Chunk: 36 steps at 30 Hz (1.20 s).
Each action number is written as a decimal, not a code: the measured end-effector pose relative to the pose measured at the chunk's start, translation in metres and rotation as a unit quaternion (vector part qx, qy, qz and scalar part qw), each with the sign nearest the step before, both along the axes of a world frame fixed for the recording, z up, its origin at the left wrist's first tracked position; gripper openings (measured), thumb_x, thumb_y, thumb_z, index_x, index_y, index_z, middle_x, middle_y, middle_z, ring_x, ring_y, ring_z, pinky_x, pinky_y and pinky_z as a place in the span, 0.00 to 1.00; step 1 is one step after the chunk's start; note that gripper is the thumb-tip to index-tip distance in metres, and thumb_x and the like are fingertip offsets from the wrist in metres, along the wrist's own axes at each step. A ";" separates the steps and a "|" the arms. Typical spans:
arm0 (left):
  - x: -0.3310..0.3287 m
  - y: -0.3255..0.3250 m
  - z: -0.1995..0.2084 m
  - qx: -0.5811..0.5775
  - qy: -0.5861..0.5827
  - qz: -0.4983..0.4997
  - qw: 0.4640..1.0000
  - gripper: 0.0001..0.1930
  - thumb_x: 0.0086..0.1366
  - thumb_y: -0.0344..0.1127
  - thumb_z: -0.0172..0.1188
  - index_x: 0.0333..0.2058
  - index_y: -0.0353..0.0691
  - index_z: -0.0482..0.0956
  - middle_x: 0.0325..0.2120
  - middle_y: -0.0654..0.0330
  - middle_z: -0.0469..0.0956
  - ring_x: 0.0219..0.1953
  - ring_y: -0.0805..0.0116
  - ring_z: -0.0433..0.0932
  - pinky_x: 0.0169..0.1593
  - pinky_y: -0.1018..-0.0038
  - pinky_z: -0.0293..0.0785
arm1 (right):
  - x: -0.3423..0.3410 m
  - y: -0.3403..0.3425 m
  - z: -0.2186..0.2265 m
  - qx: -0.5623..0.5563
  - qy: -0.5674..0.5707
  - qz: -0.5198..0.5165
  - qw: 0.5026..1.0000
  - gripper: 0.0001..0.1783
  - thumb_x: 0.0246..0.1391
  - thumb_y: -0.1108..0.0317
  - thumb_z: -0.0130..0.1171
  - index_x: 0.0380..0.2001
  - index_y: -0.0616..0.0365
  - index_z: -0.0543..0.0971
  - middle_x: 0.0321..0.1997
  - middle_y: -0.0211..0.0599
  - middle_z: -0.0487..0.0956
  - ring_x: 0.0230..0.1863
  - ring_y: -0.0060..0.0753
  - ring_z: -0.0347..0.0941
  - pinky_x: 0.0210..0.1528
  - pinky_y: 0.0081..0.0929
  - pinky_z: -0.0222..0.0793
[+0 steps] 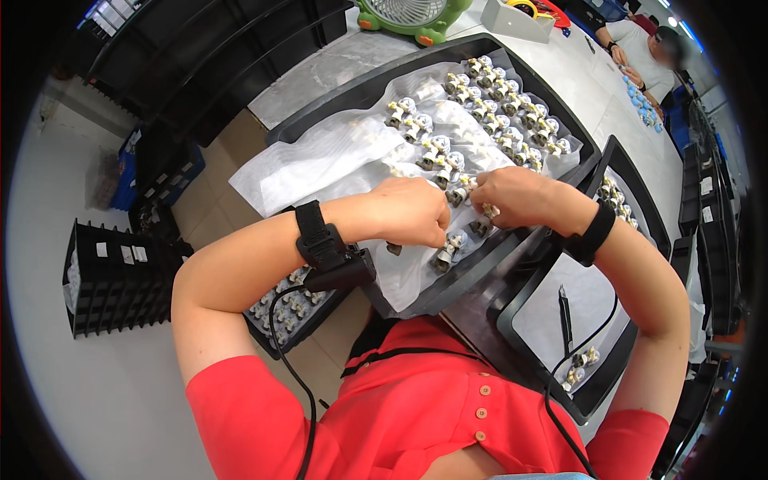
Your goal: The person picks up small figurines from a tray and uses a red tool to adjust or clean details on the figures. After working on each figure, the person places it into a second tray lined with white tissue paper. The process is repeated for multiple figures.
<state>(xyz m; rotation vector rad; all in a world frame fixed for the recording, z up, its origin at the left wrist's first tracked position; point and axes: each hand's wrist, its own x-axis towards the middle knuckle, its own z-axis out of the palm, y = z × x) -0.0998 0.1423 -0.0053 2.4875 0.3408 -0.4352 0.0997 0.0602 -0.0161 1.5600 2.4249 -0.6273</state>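
A large black tray [308, 120], lined with thin white sheeting [316, 164], lies before me with rows of small figurines [512, 104] that have pale blue-grey tops and dark bases. My left hand [412, 212] is closed over the sheeting near the tray's front; the dark base of a figurine [394, 249] shows below it, and what its fingers grip is hidden. My right hand [512, 196] is closed in a pinch on a figurine [486, 212], partly covered by the fingers. Another figurine [452, 250] lies just below, between the hands.
On the right, a black tray [504, 316] holds a utility knife [565, 320] and a few figurines. Below left is another filled tray [292, 308]. A green fan [412, 12] stands at the back. Stacked black crates [120, 280] are at left. A co-worker [648, 64] sits far right.
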 end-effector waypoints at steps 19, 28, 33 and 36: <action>-0.013 -0.031 0.005 0.031 -0.149 -0.168 0.974 0.07 0.47 0.34 0.55 0.24 0.40 0.81 0.42 0.58 0.77 0.29 0.55 0.78 0.32 0.65 0.74 | 0.012 0.003 0.016 -0.051 0.140 -0.120 0.982 0.15 0.39 0.67 0.60 0.34 0.60 0.78 0.28 0.41 0.77 0.31 0.39 0.75 0.36 0.31 0.70; -0.010 -0.023 -0.005 -0.011 -0.065 -0.224 0.972 0.08 0.46 0.32 0.55 0.26 0.37 0.79 0.35 0.63 0.77 0.28 0.55 0.77 0.30 0.62 0.72 | 0.003 -0.002 0.003 -0.012 0.032 -0.078 0.996 0.16 0.33 0.75 0.61 0.31 0.61 0.72 0.30 0.45 0.77 0.35 0.49 0.74 0.36 0.37 0.68; -0.013 -0.024 -0.011 -0.020 -0.044 -0.221 0.974 0.13 0.47 0.32 0.55 0.34 0.35 0.77 0.37 0.59 0.76 0.31 0.51 0.77 0.33 0.60 0.72 | 0.007 -0.002 0.001 -0.013 0.030 -0.100 0.994 0.12 0.33 0.74 0.62 0.27 0.61 0.75 0.24 0.46 0.77 0.31 0.49 0.75 0.35 0.36 0.70; -0.018 -0.024 -0.013 -0.035 -0.054 -0.204 0.977 0.15 0.48 0.32 0.54 0.36 0.35 0.77 0.41 0.57 0.76 0.35 0.51 0.77 0.36 0.61 0.73 | 0.011 -0.007 0.001 0.027 0.056 -0.072 0.995 0.09 0.35 0.72 0.62 0.25 0.61 0.76 0.23 0.45 0.77 0.30 0.48 0.75 0.34 0.36 0.70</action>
